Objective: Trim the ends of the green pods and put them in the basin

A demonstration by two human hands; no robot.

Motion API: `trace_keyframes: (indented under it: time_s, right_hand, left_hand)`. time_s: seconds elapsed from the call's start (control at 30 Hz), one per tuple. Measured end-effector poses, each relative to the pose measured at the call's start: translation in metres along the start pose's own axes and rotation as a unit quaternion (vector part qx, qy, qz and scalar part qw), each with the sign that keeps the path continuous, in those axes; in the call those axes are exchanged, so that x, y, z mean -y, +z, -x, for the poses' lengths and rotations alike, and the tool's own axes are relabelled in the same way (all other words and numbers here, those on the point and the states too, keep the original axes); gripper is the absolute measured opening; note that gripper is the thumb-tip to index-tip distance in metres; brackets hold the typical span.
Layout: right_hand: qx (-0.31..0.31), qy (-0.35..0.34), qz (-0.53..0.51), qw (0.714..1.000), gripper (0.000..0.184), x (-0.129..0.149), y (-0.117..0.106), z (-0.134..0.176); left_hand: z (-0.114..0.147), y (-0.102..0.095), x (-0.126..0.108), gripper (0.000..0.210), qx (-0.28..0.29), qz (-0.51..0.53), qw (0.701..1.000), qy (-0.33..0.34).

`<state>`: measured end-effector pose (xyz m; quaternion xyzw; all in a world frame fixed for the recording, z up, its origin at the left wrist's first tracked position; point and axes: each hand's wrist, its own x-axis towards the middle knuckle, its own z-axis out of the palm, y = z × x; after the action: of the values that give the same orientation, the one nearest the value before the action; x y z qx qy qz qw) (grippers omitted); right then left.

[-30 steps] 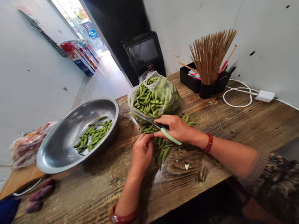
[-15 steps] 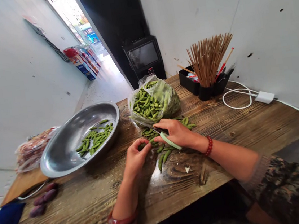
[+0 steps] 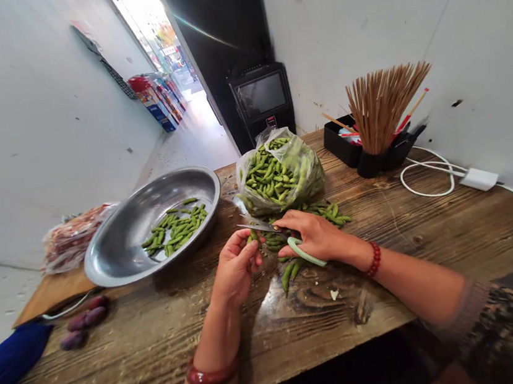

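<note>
My left hand [image 3: 237, 264] pinches a green edamame pod [image 3: 254, 237] between thumb and fingers. Around the pale green handles of a pair of scissors [image 3: 305, 252], my right hand [image 3: 315, 234] is closed, and the blades point left at the tip of that pod. Under and beside the scissors lie loose edamame pods [image 3: 289, 275] on the wood. Just behind my hands stands an open plastic bag [image 3: 313, 169] full of pods. To the left, a wide steel basin [image 3: 113, 234] holds a layer of pods on its bottom.
The wooden table [image 3: 163, 346] bears several purple-red fruits or roots [image 3: 85, 320] and a bag of reddish food [image 3: 73, 239] on a board at left. At right are a black holder of wooden skewers [image 3: 380, 111] and a white cable with adapter [image 3: 479, 179]. Walls flank the table.
My left hand has lifted a pod off the loose pile, and the scissor blades now show beside it. The whole view has shifted, moving the scene slightly right.
</note>
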<state>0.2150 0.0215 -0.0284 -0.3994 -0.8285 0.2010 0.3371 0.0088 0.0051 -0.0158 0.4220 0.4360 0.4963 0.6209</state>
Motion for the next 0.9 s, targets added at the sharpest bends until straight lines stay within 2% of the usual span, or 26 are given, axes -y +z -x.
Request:
trace_keyframes:
  time_s: [0.17,0.37,0.6,0.9]
  right_hand:
    - [0.015,-0.009,0.009,1.000,0.052,0.0000,0.0011,0.0005]
    - [0.028,-0.020,0.001,0.999,0.047,0.0022,-0.0007,0.0007]
    - [0.028,-0.018,-0.006,0.999,0.052,0.0015,0.0006,0.0016]
    - [0.042,-0.014,-0.013,0.999,0.054,0.0051,-0.0006,0.0020]
  left_hand:
    - [0.0006,0.0007,0.0022,0.027,0.009,-0.048,0.999,0.021]
    - [-0.0019,-0.0016,0.0032,0.020,-0.016,-0.087,0.995,0.053]
    - [-0.0027,-0.0033,0.0058,0.021,-0.037,-0.196,0.975,0.093]
    - [-0.0005,0.0006,0.0054,0.023,-0.045,-0.228,0.969,0.089]
